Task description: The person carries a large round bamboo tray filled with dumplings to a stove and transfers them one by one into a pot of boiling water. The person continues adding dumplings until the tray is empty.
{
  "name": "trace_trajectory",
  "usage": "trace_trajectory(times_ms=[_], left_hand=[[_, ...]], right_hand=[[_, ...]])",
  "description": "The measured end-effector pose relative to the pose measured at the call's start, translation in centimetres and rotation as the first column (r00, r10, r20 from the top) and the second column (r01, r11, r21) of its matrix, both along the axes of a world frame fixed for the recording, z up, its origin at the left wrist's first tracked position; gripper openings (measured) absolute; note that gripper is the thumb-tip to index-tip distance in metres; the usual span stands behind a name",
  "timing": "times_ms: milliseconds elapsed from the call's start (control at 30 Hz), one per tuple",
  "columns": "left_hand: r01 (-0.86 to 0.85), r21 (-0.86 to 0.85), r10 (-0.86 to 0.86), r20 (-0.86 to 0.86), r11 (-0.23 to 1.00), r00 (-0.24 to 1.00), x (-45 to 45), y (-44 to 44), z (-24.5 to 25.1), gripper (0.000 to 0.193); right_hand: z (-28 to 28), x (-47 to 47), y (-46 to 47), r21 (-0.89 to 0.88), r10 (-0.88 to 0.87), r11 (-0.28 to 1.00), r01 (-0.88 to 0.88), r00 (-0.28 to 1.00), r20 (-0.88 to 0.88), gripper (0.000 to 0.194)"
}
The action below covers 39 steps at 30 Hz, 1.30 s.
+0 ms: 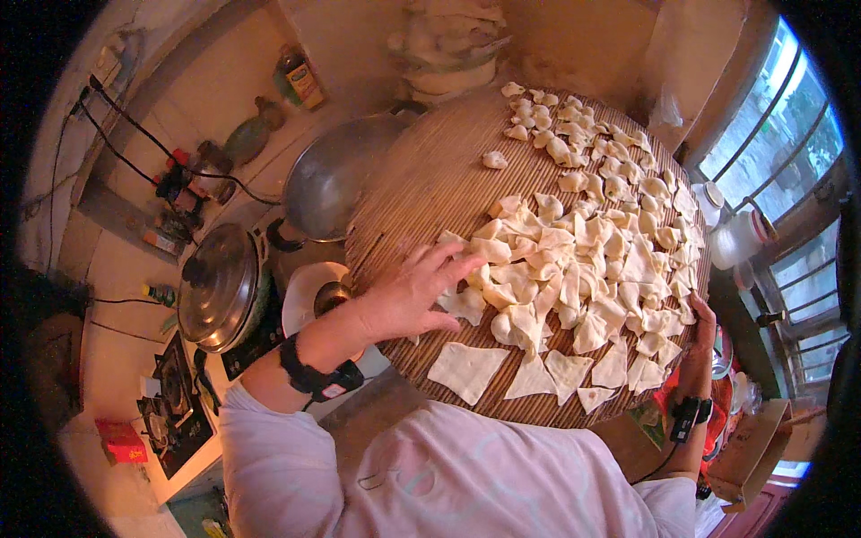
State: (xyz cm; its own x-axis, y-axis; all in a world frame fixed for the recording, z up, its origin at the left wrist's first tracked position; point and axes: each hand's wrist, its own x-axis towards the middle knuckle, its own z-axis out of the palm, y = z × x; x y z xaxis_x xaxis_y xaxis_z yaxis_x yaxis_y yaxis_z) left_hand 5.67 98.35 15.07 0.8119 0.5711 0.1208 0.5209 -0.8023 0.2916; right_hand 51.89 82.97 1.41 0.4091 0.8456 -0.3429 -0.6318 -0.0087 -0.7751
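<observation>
A large round tray of woven stalks [417, 175] is before me, bearing many folded dumplings [565, 148] and a heap of dough pieces [558, 249]. Flat dough sheets [467, 372] lie along its near edge. My left hand [420, 292] hovers or rests over the tray at the heap's left side, fingers spread; whether the fingertips touch the dough I cannot tell. My right hand [703, 323] grips the tray's right rim, its fingers partly hidden. Both wrists wear black straps with small devices.
Beyond the tray's left side sits a metal wok [329, 181]. A lidded pan [218, 282] and a gas stove [176, 403] stand further left, near a white bowl [303, 289]. Bottles [299, 77] line the back ledge. White jars [736, 239] stand by the window at right, above a cardboard box [753, 457].
</observation>
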Motion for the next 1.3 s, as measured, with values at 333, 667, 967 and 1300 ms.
trace_trajectory(times_ms=[333,667,967,1300], left_hand=[[-0.207,-0.442,0.285,0.117,0.872,0.951,1.8,-0.9,-1.1,0.064],[-0.229,-0.169,0.257,0.168,0.959,0.952,1.4,-2.3,-1.7,0.050],[-0.160,-0.085,0.173,0.190,0.983,0.966,1.1,-1.3,-3.0,0.042],[0.218,-0.913,0.723,0.406,0.345,0.559,-5.2,8.2,-2.6,0.026]], right_hand=[[0.1,-0.2,0.0,-0.098,-0.075,0.992,0.076,0.997,0.011,0.032],[-1.0,0.7,0.0,-0.057,-0.047,0.997,0.046,0.999,-0.008,0.030],[-2.0,2.0,-0.1,0.061,0.033,0.997,-0.037,0.997,0.066,0.033],[-3.4,3.2,-0.2,0.022,0.026,0.999,-0.028,0.996,0.082,0.030]])
